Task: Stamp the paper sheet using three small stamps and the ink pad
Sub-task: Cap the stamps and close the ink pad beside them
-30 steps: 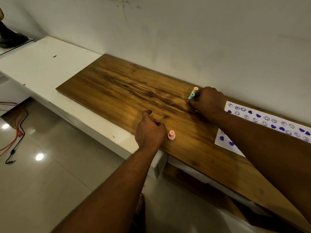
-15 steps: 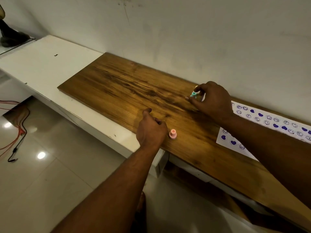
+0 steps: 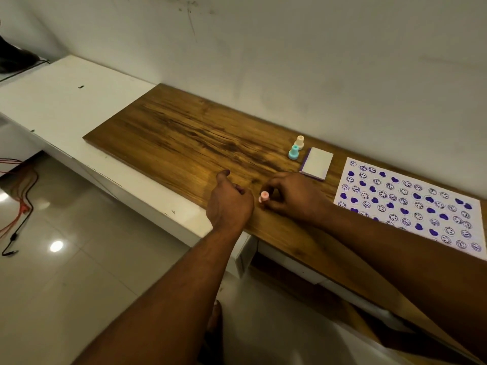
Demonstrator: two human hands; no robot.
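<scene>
At right of frame the paper sheet is already filled with purple hearts and smiley prints, so stamping looks essentially done. The closed ink pad lies upper centre-right, teal stamp and beige stamp beside it. The right hand pinches the pink stamp at centre; the left hand, loosely curled, holds nothing.

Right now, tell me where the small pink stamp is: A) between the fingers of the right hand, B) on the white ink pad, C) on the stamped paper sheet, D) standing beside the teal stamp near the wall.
A: the right hand pinches the small pink stamp over the wooden board.
</scene>
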